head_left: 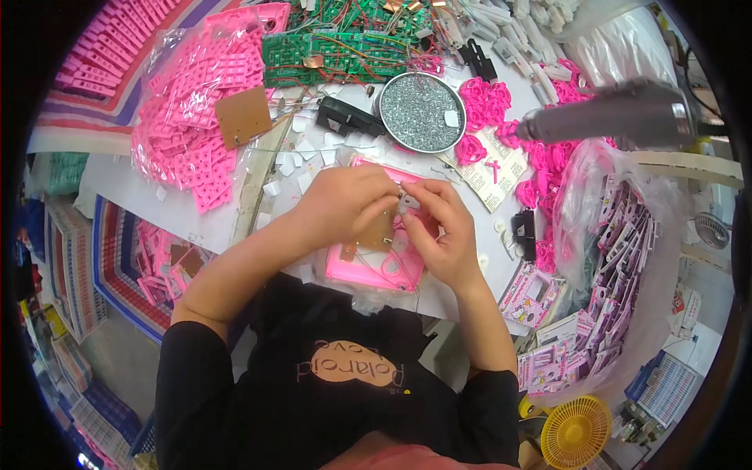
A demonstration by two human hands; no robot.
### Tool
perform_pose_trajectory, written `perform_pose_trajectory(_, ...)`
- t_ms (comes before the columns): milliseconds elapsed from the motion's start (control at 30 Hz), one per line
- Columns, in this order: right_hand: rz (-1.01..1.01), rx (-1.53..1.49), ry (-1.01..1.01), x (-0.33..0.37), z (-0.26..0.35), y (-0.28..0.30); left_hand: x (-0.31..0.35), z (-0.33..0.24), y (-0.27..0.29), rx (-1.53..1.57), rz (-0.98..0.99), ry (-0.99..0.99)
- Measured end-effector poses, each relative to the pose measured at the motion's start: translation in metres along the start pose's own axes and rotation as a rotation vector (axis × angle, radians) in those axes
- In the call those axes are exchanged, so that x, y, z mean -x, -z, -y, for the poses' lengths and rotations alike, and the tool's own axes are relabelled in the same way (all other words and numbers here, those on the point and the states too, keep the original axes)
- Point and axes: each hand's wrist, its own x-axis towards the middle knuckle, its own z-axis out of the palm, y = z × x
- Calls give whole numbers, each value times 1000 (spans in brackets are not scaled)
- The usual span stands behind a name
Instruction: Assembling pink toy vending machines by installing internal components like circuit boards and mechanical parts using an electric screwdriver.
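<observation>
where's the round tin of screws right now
In the head view the round tin of screws sits on the table just beyond both hands, slightly right of centre, between the green circuit boards behind it and the pink case being worked on.

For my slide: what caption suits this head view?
Both hands pinch a small part over a pink plastic frame.

**A white bench full of pink parts**

The white bench [129,192] carries many things. At 12 o'clock lie green circuit boards [337,43], and just below them stands a round tin of small silvery pieces [421,111]. At 10 o'clock lies a clear bag of pink plastic parts [192,117] with a brown board [244,116] on it. Small white squares [294,160] are scattered near the middle. A pink flat frame [376,270] lies at the near edge. At 2 o'clock are pink heart-shaped pieces [484,98] and a printed paper sheet [497,168].
</observation>
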Motion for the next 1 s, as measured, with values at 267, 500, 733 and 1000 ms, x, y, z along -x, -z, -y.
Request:
perform_pose_trajectory(267,-57,420,157,-64,-32,40,12,-8,6,23,19,-37)
perform_pose_trajectory(500,-566,1049,-13,-229,-102,51,16,-3,1,151,-94,179)
perform_pose_trajectory(733,-780,864,173,-210,-89,91,17,3,-3,35,-181,88)
perform_pose_trajectory(1000,177,337,221,2,26,40,21,13,12,40,-119,128)
